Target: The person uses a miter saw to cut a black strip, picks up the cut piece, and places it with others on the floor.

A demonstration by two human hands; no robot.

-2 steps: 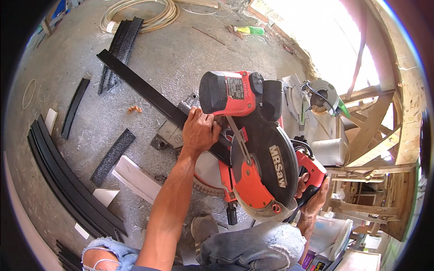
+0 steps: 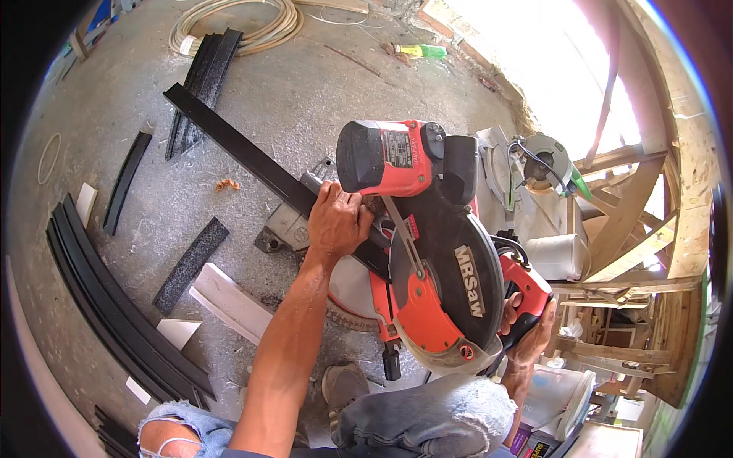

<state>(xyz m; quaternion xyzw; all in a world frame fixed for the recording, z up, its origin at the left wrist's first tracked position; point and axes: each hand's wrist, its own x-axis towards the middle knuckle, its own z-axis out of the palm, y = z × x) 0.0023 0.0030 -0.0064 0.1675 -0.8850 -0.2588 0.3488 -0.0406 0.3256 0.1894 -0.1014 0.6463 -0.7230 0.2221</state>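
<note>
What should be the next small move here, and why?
Probably lower the saw slowly onto the black strip. The left hand already presses the strip at the saw's base, its fingers close beside the blade guard, and the right hand grips the handle. First I would check that those fingers are out of the blade's path.

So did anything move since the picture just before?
Nothing visibly changed. The left hand still presses the long black strip against the red mitre saw, and the right hand still grips the saw's handle.
</note>
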